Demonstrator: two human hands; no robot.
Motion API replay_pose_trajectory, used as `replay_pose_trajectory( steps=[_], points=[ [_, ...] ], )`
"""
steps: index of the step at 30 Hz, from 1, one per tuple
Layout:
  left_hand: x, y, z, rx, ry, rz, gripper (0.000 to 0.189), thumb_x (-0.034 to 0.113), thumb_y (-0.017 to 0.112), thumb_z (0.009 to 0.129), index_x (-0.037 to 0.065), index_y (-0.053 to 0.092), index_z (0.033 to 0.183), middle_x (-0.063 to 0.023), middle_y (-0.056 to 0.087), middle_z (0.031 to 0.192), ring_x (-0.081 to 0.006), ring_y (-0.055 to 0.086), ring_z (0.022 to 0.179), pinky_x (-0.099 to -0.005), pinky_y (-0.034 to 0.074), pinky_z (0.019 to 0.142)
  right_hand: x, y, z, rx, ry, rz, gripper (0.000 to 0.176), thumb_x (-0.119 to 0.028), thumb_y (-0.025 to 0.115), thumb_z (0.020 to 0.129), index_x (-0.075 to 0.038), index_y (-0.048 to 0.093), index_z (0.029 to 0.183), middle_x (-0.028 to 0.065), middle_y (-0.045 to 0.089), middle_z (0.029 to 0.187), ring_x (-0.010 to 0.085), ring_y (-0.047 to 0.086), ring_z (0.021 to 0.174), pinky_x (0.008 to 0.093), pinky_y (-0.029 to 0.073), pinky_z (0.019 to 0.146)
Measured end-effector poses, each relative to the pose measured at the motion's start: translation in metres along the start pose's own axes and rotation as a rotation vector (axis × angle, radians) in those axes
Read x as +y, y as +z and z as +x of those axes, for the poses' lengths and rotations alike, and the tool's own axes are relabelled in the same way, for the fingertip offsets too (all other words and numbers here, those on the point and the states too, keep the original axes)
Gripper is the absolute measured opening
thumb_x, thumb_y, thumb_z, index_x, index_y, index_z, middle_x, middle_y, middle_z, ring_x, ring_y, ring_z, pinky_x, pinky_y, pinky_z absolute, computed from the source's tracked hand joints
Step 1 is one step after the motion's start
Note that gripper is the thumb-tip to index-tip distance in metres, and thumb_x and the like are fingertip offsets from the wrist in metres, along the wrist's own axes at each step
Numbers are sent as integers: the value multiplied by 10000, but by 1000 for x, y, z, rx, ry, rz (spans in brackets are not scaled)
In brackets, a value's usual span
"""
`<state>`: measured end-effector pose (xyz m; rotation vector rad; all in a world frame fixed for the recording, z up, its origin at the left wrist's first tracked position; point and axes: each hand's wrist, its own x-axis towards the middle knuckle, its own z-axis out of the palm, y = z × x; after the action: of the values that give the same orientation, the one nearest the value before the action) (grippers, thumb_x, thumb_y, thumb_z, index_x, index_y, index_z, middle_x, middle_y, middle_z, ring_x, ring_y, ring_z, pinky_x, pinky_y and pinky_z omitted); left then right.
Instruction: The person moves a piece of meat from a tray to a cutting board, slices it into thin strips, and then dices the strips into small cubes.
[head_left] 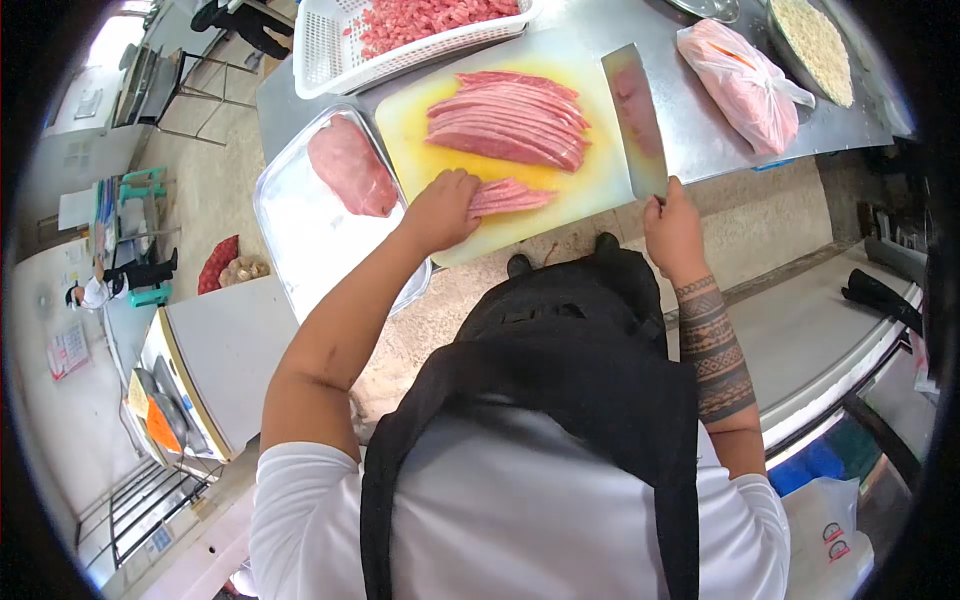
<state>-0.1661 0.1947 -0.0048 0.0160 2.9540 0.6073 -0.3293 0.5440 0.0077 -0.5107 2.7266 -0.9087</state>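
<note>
Pink meat strips (514, 197) on the cutting board (592, 195) were held by the left hand (443, 212), fingers curled; the right hand (676, 232) gripped the cleaver (636, 122), fingers closed.

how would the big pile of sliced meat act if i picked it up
The sliced meat would likely flop, being thin raw slices. It looks moist, so probably slippery. The slices lie overlapped, so the pile may fan apart.

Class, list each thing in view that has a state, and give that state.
Cleaver, gripped by right hand.
Meat strips, cut, held by left hand.
Meat slices, cut, overlapping.
Meat piece, uncut, on tray.
Basket, holding diced meat.
Plastic bag, filled, gathered shut.
Bowl, holding pale bits.
</note>
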Motion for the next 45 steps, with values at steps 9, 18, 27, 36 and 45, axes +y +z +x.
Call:
replay_pose_trajectory(
  steps=[9, 18, 27, 36, 45],
  points=[
    [31, 9, -26, 376, -1131, -815, 362, 149, 678, 955, -95, 601, 1212, -234, 739, 1115, -332, 755, 947, -411, 581, 786, -3, -22, 35, -149, -43, 219, 226, -156, 601, 988, 47, 581, 1086, 334, 697, 1030, 511, 686, 974, 539, 539, 816],
    [73, 23, 70, 681, -1039, -1574, 228, 153, 661, 1019, -53, 650, 1114, -141, 712, 927, -268, 738, 796, -362, 592, 735, -13, -41, 112, -404, -203, 106, 312, -163, 621, 963, 87, 536, 1128, 347, 685, 953, 522, 685, 950, 547, 546, 823],
    [87, 38, 80, 883, -1098, -1409, 282, 112, 739, 971, -43, 639, 1183, -136, 716, 1051, -224, 710, 878, -357, 580, 701, 0, -44, 132, -538, -293, 98, 301, -163, 628, 968, 78, 509, 1101, 351, 676, 933, 543, 672, 931, 567, 532, 815],
    [81, 40, 71, 840, -1100, -990, 764, 218, 866, 880, -70, 445, 1450, -234, 592, 1396, -344, 632, 1220, -422, 554, 958, -12, -42, 116, -493, -293, 37, 288, -161, 639, 972, 64, 490, 1073, 337, 666, 920, 535, 668, 912, 548, 533, 791],
    [13, -29, 36, 263, -87, 258, 1254, 427, 982, 564, 98, 376, 1611, -230, 394, 1609, -464, 386, 1486, -518, 336, 1242, -26, -34, 52, -378, -94, 73, 284, -163, 639, 989, 39, 505, 1137, 336, 673, 954, 532, 668, 922, 565, 523, 801]
  ],
)
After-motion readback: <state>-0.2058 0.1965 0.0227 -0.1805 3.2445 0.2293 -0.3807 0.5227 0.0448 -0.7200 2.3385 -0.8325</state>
